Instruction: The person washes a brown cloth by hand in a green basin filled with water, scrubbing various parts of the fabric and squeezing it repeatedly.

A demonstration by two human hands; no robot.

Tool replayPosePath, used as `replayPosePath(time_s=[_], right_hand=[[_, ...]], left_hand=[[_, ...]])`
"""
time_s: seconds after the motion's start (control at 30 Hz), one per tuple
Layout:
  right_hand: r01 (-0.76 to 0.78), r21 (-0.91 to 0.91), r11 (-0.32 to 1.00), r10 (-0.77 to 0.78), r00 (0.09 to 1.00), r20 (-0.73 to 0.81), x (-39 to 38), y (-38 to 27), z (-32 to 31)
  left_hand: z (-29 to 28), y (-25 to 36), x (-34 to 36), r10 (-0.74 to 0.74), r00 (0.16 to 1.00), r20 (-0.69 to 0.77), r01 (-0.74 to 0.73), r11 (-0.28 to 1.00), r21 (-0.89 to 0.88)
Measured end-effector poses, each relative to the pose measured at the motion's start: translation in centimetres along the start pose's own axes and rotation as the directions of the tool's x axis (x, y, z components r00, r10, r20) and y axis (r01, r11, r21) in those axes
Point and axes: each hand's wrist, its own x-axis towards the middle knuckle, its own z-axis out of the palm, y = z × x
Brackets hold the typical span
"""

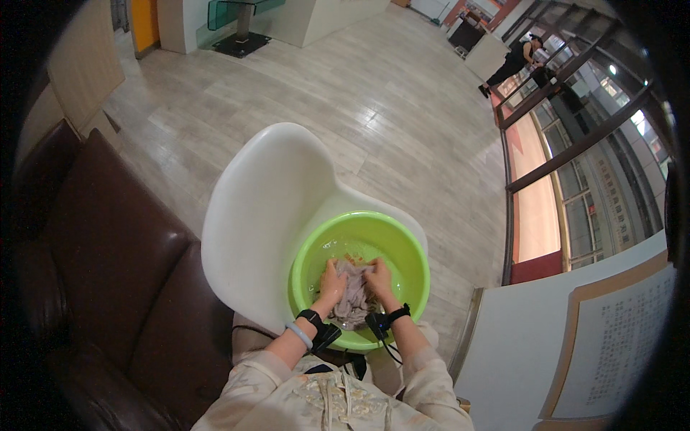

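Observation:
A bright green plastic basin [411, 251] with some water in it rests on the seat of a white moulded chair [269, 187]. Inside lies a crumpled greyish-mauve cloth [353, 296], wet and bunched up. My left hand [331, 286] grips the cloth along its left side, fingers curled into the folds. On the opposite side my right hand [379, 279] is closed on the cloth's upper right part. Both hands are down in the basin, a short way apart. Black straps with small devices and cables circle both wrists, and a pale bangle is on my left one.
A dark brown leather sofa [108, 237] stands close on the left. To the right are a framed notice board [611, 345] and glass doors [575, 144], where another person [510, 65] leans. A glass-topped stand [243, 29] is farther off on the wood-look floor [345, 93].

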Motion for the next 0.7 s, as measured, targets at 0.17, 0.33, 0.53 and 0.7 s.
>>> replayPosePath(time_s=[0.17,0.33,0.53,0.7], right_hand=[[0.021,0.136,0.990,0.014,0.968,-0.250,-0.6,-0.1,1.7],[0.382,0.070,0.921,-0.374,0.921,-0.108,-8.0,-11.1,0.1],[0.049,-0.090,0.995,-0.066,0.979,-0.193,-1.6,-3.8,0.7],[0.416,0.057,0.907,-0.400,0.897,-0.185,-8.1,-11.0,0.7]], left_hand=[[2.6,-1.7,1.1,-0.168,0.984,0.054,0.176,0.957,-0.231],[4.2,-8.5,2.5,-0.134,0.888,0.441,0.461,0.240,-0.854],[1.9,0.0,0.1,-0.153,0.909,0.388,0.401,0.577,-0.712],[1.1,-3.1,0.6,-0.163,0.849,0.503,0.528,0.258,-0.809]])
